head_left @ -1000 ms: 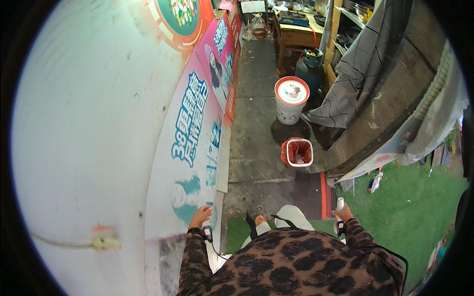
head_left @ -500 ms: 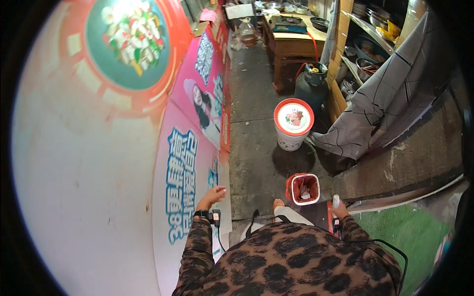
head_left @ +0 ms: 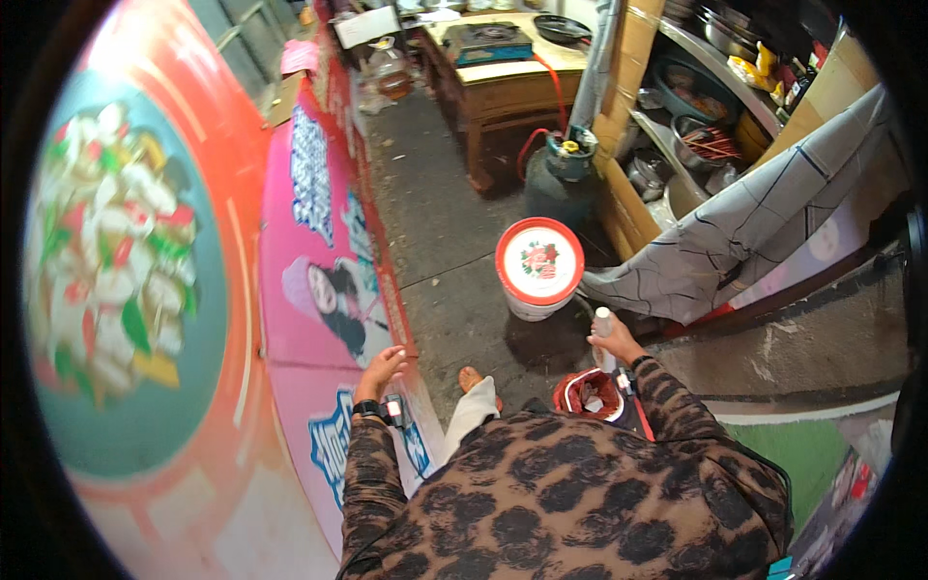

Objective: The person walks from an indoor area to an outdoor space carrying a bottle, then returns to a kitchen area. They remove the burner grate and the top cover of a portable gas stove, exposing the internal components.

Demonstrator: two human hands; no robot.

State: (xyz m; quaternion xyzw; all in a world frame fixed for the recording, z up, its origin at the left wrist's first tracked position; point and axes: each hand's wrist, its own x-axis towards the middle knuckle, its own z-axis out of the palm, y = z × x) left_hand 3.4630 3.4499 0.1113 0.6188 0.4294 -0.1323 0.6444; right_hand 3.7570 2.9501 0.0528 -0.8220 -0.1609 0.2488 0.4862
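Observation:
My left hand (head_left: 385, 367) is loosely curled with nothing visible in it, fingers slightly apart, beside the pink printed board (head_left: 295, 242). My right hand (head_left: 615, 338) holds a slender white bottle (head_left: 603, 324) upright, over a small bin with a red liner (head_left: 580, 391), which is partly hidden by my body. Just ahead of that hand stands a tall white bucket with a red-rimmed lid (head_left: 527, 275). My foot (head_left: 470, 379) shows on the concrete walkway.
Ahead, a wooden table (head_left: 503, 93) carries a stove (head_left: 488, 43) and pan, with a gas cylinder (head_left: 561, 193) beside it. At right are shelves of bowls (head_left: 706, 58), a hanging grey cloth (head_left: 735, 222) and a dark ledge (head_left: 764, 348). A printed wall (head_left: 227, 290) lines the left.
I have moved forward along the walkway: bucket, bin, table and shelves appear closer. My right hand with the bottle is higher in the picture, near the bucket. My left hand has also risen.

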